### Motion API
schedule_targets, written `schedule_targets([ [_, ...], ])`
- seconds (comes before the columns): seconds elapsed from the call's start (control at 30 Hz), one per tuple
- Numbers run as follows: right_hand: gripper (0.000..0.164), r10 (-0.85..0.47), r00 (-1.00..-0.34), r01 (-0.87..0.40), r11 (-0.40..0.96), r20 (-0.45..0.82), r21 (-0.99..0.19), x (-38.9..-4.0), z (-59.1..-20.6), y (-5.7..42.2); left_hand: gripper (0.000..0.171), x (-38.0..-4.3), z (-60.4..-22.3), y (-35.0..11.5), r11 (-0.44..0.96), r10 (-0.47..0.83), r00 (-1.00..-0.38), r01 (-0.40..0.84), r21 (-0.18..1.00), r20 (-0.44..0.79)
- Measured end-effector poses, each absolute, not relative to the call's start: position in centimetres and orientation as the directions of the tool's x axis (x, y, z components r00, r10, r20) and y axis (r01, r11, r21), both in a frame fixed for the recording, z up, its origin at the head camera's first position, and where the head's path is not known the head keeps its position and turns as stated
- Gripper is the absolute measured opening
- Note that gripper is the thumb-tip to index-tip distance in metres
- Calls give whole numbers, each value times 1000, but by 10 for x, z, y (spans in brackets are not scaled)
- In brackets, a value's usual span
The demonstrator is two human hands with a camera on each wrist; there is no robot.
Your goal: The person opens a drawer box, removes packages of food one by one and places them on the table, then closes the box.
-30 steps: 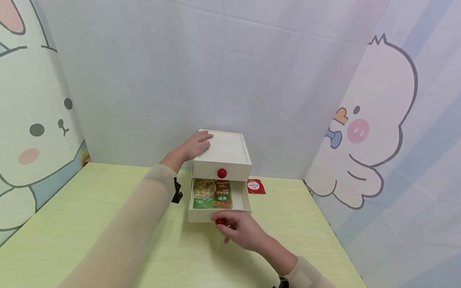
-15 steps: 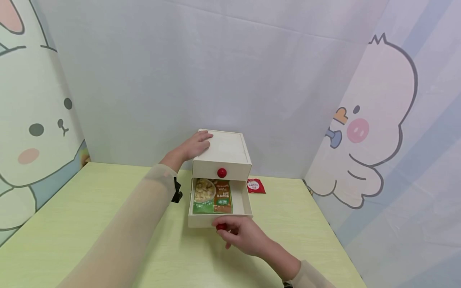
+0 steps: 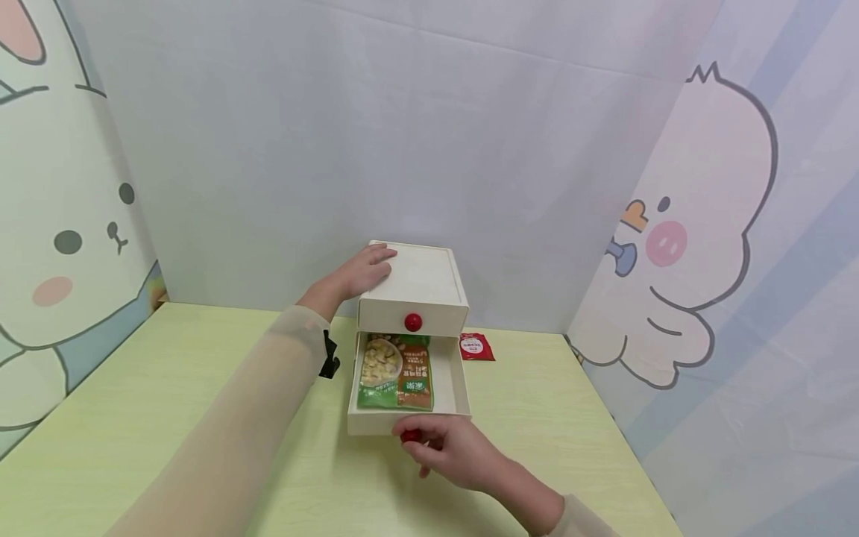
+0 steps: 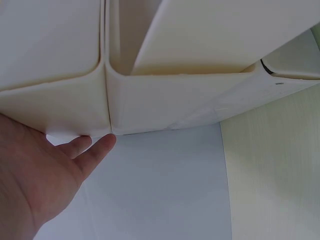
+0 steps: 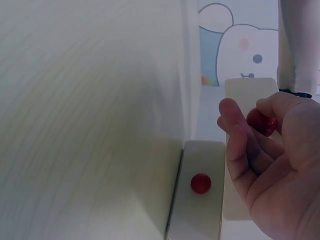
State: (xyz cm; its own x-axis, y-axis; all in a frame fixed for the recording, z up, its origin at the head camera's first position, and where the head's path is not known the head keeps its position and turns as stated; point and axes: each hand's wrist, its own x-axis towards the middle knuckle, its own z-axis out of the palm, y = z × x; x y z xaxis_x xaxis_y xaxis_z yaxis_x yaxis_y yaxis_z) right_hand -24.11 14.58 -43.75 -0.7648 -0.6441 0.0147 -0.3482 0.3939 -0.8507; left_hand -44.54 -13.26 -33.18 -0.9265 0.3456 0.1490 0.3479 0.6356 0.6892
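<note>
A white two-drawer box (image 3: 424,272) stands at the back of the table. Its lower drawer (image 3: 451,380) is pulled far out, while the upper one, with a red knob (image 3: 413,322), is in. In the lower drawer lies a green and brown food packet (image 3: 396,373) with a printed picture of a filled bowl. My right hand (image 3: 456,451) pinches the lower drawer's red knob (image 5: 261,122) between thumb and fingers. Across the box's top left edge rests my left hand (image 3: 359,272), its fingers spread on the lid; the left wrist view shows this hand (image 4: 45,170) against the white box wall.
A small red packet (image 3: 477,347) lies on the pale green table (image 3: 537,418), just right of the box. Behind the box hangs a light grey cloth (image 3: 335,149), with cartoon-printed panels on both sides.
My right hand has drawn the lower drawer further toward me, and more of the green and brown packet shows. The left hand has stayed on the box top.
</note>
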Motion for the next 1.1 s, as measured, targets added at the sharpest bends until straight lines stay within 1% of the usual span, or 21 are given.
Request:
schedule_targets([
  [0.57,24,-666,-746,-349,378,10,-857,-232,-442,149,64,-449,-334,-132,652,339,-929,344,676,147],
  [1.1,24,-678,-735,-352,362,15,-863,-225,-445,151,64,-450,-334,-132,638,338,-930,341,690,147],
])
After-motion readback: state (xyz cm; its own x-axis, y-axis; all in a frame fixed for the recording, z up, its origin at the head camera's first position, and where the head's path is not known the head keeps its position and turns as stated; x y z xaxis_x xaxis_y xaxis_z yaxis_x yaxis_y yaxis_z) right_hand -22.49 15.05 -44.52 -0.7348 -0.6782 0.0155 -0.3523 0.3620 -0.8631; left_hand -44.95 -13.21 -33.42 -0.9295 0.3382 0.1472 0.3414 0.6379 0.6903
